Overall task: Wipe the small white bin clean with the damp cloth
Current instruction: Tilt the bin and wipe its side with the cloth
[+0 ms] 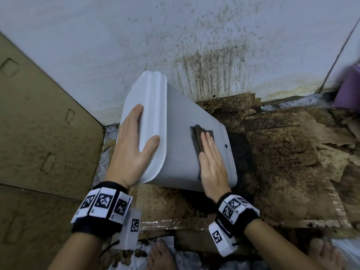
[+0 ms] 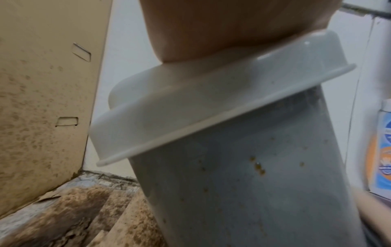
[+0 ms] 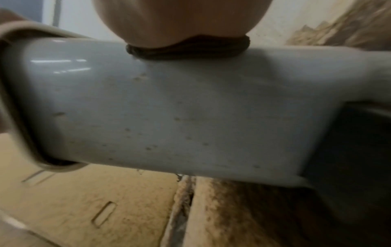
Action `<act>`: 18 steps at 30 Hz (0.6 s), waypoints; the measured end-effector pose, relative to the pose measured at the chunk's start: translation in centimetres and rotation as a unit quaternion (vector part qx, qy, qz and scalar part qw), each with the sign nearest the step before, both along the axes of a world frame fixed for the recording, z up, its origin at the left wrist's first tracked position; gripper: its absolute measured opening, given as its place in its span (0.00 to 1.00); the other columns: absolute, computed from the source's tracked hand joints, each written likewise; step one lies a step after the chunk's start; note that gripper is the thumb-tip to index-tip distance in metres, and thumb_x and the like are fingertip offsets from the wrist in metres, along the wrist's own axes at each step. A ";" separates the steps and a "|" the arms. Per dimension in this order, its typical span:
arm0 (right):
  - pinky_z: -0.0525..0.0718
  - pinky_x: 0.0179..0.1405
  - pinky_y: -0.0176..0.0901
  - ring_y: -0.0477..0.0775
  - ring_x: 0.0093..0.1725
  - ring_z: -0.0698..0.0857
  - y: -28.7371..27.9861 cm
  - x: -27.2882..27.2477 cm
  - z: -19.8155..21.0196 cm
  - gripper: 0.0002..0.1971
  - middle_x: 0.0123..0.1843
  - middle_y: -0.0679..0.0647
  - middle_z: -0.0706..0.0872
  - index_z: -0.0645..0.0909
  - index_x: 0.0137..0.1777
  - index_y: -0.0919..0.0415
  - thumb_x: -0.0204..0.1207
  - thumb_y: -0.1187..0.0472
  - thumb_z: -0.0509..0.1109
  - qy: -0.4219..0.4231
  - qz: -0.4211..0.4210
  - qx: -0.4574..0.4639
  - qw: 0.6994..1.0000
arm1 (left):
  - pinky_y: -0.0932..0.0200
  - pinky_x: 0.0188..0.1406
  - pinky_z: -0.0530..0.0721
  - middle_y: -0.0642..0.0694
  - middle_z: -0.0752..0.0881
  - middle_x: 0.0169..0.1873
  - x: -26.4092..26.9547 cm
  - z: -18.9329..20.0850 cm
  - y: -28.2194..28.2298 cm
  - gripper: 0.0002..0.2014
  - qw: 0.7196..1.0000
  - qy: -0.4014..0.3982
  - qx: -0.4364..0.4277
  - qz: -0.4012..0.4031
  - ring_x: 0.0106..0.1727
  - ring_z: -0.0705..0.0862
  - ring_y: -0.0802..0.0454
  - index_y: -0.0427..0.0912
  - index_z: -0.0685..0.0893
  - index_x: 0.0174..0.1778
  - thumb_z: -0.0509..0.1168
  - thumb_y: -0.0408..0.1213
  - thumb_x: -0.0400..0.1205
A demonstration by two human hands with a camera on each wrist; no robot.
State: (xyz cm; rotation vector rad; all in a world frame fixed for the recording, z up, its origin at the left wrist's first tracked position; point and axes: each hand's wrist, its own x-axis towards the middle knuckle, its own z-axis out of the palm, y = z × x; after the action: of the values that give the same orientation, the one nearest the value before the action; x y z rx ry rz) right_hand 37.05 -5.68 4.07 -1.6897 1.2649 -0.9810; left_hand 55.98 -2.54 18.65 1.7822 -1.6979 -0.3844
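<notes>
The small white bin point(image 1: 175, 117) leans tilted, its lid end up at the left and its base low at the right. My left hand point(image 1: 134, 141) grips the lid end, palm on the lid and thumb hooked over its rim. My right hand point(image 1: 206, 147) lies flat with straight fingers, pressing a dark folded cloth point(image 1: 200, 131) on the bin's upper side near the base. The left wrist view shows brown specks on the bin wall point(image 2: 243, 175) below the lid rim. In the right wrist view the cloth point(image 3: 190, 51) sits squeezed under my palm on the bin point(image 3: 169, 108).
A stained cardboard box point(image 1: 39, 123) stands at the left and a mould-spotted wall point(image 1: 194, 45) behind. Soggy, dirty cardboard point(image 1: 282, 149) covers the floor. A purple object point(image 1: 348, 88) is at the far right. A bottle with a blue and orange label point(image 2: 383, 150) stands beside the bin. Bare feet point(image 1: 161, 256) are below.
</notes>
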 end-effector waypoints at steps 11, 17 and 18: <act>0.40 0.86 0.40 0.39 0.87 0.45 -1.0 -3.5 -5.2 0.26 0.90 0.46 0.48 0.48 0.89 0.52 0.92 0.58 0.46 0.004 -0.087 0.171 0.981 | 0.58 0.82 0.56 0.54 0.61 0.86 0.0 0.1 0.0 0.43 1.000 0.001 0.001 -0.002 0.85 0.58 0.59 0.48 0.57 0.89 0.55 0.62 0.78; 0.40 0.87 0.44 0.40 0.88 0.45 -0.6 -0.4 -1.1 0.29 0.90 0.45 0.47 0.47 0.89 0.49 0.88 0.51 0.42 0.000 -0.098 0.172 0.980 | 0.56 0.82 0.56 0.54 0.60 0.86 -0.1 0.1 0.0 0.43 1.000 -0.007 0.005 -0.002 0.85 0.57 0.60 0.47 0.56 0.89 0.54 0.62 0.79; 0.41 0.87 0.44 0.38 0.87 0.44 -0.2 0.5 0.3 0.30 0.90 0.44 0.47 0.47 0.89 0.48 0.86 0.49 0.41 -0.012 -0.082 0.154 0.985 | 0.57 0.82 0.56 0.54 0.60 0.86 -0.1 0.1 0.0 0.43 1.000 -0.007 0.004 -0.001 0.84 0.57 0.61 0.47 0.56 0.89 0.54 0.62 0.79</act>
State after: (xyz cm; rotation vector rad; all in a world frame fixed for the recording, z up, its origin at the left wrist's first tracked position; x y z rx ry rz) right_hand 37.56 -5.88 4.32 -1.3491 1.4747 -0.8453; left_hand 55.85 -2.55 18.74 1.7939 -1.7107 -0.3807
